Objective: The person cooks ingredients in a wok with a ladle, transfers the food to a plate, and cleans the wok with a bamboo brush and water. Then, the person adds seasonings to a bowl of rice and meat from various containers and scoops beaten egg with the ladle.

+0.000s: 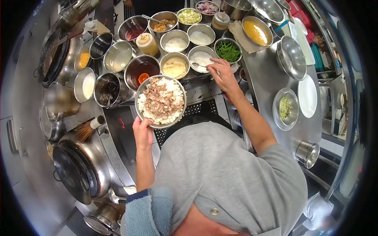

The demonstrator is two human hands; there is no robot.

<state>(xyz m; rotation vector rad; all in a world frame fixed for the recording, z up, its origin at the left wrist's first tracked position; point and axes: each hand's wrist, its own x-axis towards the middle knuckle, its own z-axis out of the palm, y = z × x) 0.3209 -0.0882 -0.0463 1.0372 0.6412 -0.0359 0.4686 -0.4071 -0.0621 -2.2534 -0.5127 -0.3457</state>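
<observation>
My left hand (142, 133) grips the near rim of a metal bowl (169, 126), thumb over the edge. White rice (168, 83) fills the bowl, with chopped brownish meat (159, 100) on top. Over a metal container (189, 55) of white powder (201, 58), my right hand (223, 76) pinches the handle of a spoon (197, 64); its head rests in the powder. Beside that container stand a tub of chopped green vegetable (228, 50) and one of pale yellow powder (174, 67). A dark red liquid (138, 70) with an orange slice sits left of these.
Several more seasoning containers and squeeze bottles (147, 43) crowd the far counter. Woks (75, 169) and a bamboo brush (87, 129) line the left. On the right steel counter are a bowl of chopped greens (285, 108), a white oval plate (307, 96) and colanders (291, 58).
</observation>
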